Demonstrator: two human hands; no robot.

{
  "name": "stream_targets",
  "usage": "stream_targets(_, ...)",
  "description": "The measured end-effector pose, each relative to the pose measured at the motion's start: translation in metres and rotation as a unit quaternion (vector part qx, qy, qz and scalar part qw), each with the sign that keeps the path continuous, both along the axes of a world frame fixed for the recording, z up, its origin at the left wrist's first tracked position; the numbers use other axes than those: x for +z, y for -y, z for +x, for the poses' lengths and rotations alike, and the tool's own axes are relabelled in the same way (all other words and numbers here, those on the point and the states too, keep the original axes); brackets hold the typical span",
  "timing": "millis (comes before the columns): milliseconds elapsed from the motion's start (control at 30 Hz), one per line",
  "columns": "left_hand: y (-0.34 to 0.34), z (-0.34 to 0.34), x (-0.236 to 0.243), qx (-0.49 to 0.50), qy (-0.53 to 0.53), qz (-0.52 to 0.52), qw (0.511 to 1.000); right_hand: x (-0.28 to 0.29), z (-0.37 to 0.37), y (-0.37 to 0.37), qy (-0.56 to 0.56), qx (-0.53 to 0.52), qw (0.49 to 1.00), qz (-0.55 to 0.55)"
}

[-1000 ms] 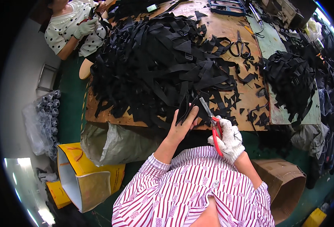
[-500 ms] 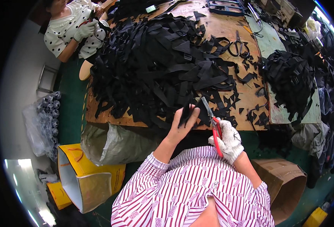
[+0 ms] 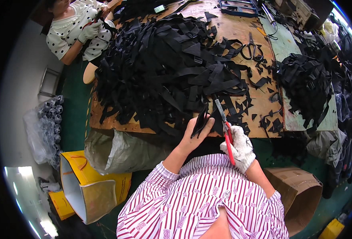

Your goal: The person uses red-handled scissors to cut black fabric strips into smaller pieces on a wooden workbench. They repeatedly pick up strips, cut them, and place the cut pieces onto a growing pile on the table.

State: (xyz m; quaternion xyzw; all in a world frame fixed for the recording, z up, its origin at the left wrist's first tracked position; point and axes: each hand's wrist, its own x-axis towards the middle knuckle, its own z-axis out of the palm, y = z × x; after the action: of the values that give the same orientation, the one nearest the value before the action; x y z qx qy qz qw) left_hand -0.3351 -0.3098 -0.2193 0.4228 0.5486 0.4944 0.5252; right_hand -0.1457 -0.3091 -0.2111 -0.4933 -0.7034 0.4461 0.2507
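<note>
A black webbing strap (image 3: pixel 200 122) is pinched between the thumb and fingers of my bare left hand (image 3: pixel 194 134), at the near edge of the big pile. My right hand (image 3: pixel 241 148), in a white knitted glove, is wrapped round the red handles of a pair of scissors (image 3: pixel 228 137). Their grey blades point up and away, just right of the strap and apart from it. Beyond both hands a large heap of black straps (image 3: pixel 156 71) covers much of the wooden table (image 3: pixel 245 89). Small black offcuts (image 3: pixel 239 104) lie scattered to its right.
Black-handled scissors (image 3: pixel 252 49) lie on the table. A second strap pile (image 3: pixel 307 81) rests on the green board at right. A co-worker in a dotted top (image 3: pixel 74 34) works at far left. Near me stand a yellow bag (image 3: pixel 80 171) and a cardboard box (image 3: pixel 293 179).
My left hand has moved slightly toward me and right with the strap, which now appears spread more open. The red-handled scissors have shifted a little, their blades tilting more upright.
</note>
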Motion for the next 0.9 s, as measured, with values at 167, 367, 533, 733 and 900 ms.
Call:
stream_targets(167,0.004,0.006,-0.02,0.034,-0.1,0.132,0.986,-0.015,-0.002,0.008,-0.082,-0.057,0.986,-0.133)
stream_targets(367,-0.004,0.003,-0.001,-0.043,0.063,0.012,0.997,-0.021,0.004,0.004,-0.065,-0.024,0.991,-0.118)
stream_targets(533,-0.001,-0.007,0.004,-0.045,0.098,-0.032,0.994,0.006,0.006,-0.001,0.036,0.024,0.997,-0.058)
stream_targets(733,-0.001,0.005,-0.002,0.002,0.066,-0.002,0.998,-0.001,0.005,0.004,0.015,-0.014,0.999,0.024)
stream_targets(900,-0.003,0.002,0.004,-0.026,0.027,0.006,0.999,-0.007,0.003,0.008,-0.085,-0.066,0.983,-0.149)
